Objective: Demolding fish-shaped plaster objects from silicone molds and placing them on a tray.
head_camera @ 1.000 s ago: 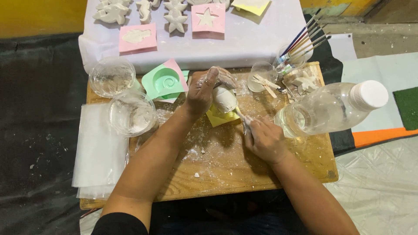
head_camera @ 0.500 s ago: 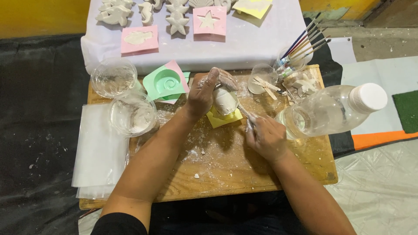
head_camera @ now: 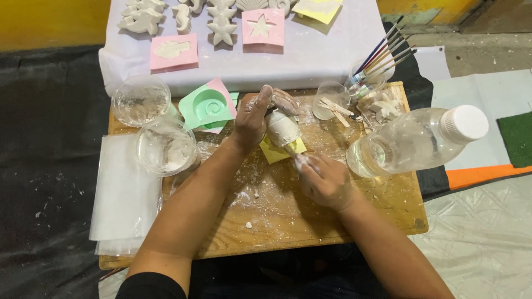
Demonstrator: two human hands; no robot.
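My left hand (head_camera: 256,115) grips a small clear cup (head_camera: 281,126) coated with white plaster, tilted over a yellow mould (head_camera: 282,148) on the wooden board (head_camera: 288,216). My right hand (head_camera: 326,180) is closed on a thin wooden stick whose tip reaches into the cup's mouth. Both hands are dusted with white powder.
A green spiral mould (head_camera: 208,106) and two plaster-smeared clear cups (head_camera: 165,145) sit at the left. A large clear water bottle (head_camera: 413,141) lies at the right. Brushes (head_camera: 382,52), a cup of sticks (head_camera: 332,102), pink moulds (head_camera: 173,51) and white star casts (head_camera: 223,27) lie beyond.
The right hand has shifted slightly, working the stick in the cup. The left hand keeps the cup tilted over the yellow mould.
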